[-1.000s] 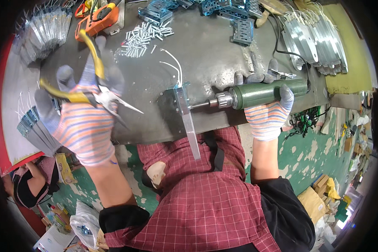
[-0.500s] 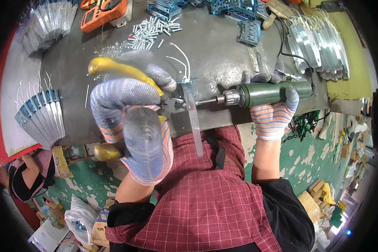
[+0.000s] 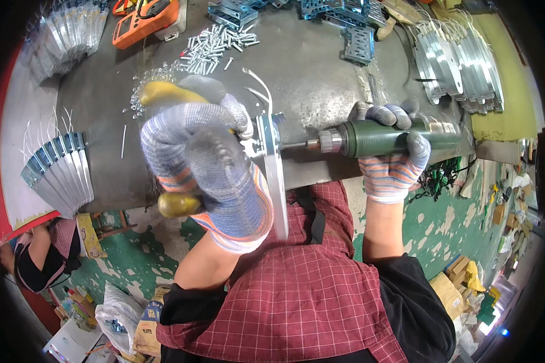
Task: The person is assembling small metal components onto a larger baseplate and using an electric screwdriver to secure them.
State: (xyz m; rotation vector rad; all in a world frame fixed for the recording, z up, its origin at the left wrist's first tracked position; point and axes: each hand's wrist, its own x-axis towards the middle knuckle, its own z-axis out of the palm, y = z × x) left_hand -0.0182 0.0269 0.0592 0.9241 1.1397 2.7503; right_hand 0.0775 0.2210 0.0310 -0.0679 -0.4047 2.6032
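Observation:
My left hand (image 3: 215,142), in a striped knit glove, is closed around pliers with yellow handles (image 3: 169,92). The pliers' jaws are mostly hidden by the glove, close against a blue metal bracket at the upper end of a long silvery strip (image 3: 277,193). White wires (image 3: 261,81) rise from that end. My gloved right hand (image 3: 393,163) grips a green electric screwdriver (image 3: 375,138) lying sideways. Its thin bit points left and reaches the bracket from the side opposite the pliers. The strip's lower end hangs past the table edge, in front of the checked apron.
On the dark tabletop (image 3: 321,78) lie a heap of screws (image 3: 215,51), small nuts (image 3: 142,91) and a single long screw (image 3: 124,142). Blue perforated brackets (image 3: 358,45) and an orange meter (image 3: 142,24) lie farther back. Strip bundles (image 3: 460,69) flank the workspace. Another person's arm (image 3: 39,245) shows lower left.
My left hand and the pliers have moved right, up to the bracket. The strip has turned to stand more on edge. The screwdriver stays nearly in place.

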